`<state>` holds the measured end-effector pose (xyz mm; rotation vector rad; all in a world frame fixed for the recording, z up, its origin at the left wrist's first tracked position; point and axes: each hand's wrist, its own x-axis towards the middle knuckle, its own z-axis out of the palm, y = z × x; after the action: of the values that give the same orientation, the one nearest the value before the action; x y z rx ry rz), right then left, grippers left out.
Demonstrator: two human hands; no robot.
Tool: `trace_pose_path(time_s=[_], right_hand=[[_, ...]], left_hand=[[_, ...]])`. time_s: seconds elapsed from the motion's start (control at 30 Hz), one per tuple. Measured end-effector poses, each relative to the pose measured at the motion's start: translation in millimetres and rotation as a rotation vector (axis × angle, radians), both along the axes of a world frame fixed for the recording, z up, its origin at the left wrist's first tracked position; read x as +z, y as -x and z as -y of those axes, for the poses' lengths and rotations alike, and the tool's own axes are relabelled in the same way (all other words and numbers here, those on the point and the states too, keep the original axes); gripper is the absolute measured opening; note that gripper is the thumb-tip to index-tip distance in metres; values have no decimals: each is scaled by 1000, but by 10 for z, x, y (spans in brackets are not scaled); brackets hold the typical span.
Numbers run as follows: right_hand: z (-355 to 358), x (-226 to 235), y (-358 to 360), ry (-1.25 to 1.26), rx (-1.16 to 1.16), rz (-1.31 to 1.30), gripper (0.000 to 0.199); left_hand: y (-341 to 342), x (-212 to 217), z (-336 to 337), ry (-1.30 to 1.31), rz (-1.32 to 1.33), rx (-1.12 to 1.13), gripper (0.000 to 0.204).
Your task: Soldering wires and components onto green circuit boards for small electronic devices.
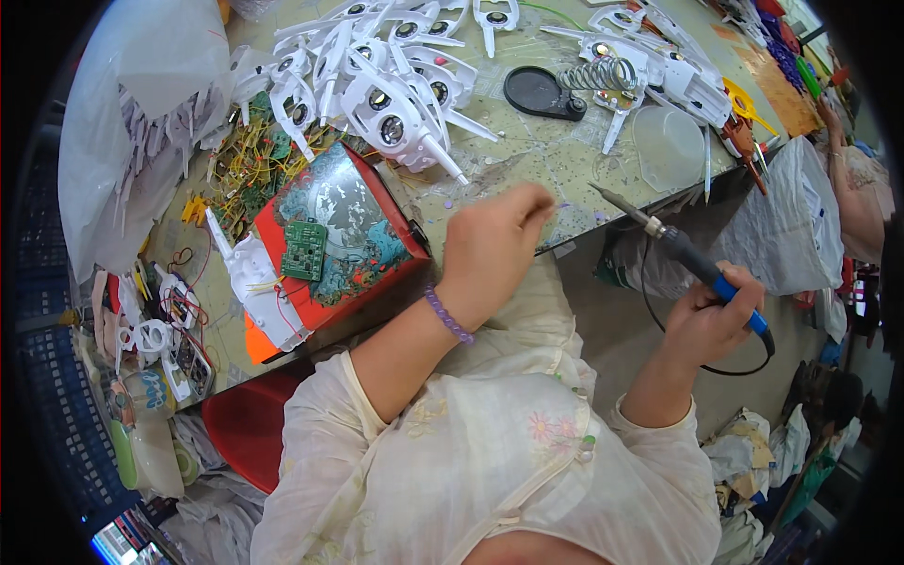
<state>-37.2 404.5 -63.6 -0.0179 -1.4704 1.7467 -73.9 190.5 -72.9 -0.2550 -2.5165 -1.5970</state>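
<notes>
My right hand (716,315) grips a soldering iron (692,259) by its blue and black handle, its metal tip pointing up and left over the table edge. My left hand (494,240), with a purple bead bracelet on the wrist, rests with fingers curled at the front edge of the worktable (556,155); whether it pinches anything I cannot tell. Left of it lies a red box (353,235) with a small green circuit board (304,250) on its lid. A white plastic part (259,282) with red wires leans against the box.
Several white plastic shells with round lenses (395,94) are heaped at the back of the table. A black stand with a coil holder (565,89) sits right of them. A clear plastic bag (141,122) and loose wired boards (250,165) lie at the left. Another person's arm (847,160) shows at the right.
</notes>
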Motion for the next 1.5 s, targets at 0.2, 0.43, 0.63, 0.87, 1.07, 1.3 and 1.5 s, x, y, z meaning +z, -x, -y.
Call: trace_pose_path(time_s=[0.2,0.43,0.63,0.87,1.07,1.3,1.5], right_hand=[[-60,10,106,440,166,178,35],[131,41,163,541,453,254,34],[664,48,37,79,585,7,28],[1137,130,38,-297,724,-244,32],[1227,147,38,-417,718,-292,32],[1254,134,60,-489,736,-308,32],[1265,131,57,-531,729,-301,31]], left_hand=[[-229,34,117,459,-368,-132,27],[-742,468,761,341,-593,-255,22],[-788,830,1768,367,-506,160,22],[-680,766,1858,466,-221,239,28],[-658,712,1794,333,-124,245,28],[-645,681,1807,278,-109,236,27],[-651,694,1793,241,-81,234,25]])
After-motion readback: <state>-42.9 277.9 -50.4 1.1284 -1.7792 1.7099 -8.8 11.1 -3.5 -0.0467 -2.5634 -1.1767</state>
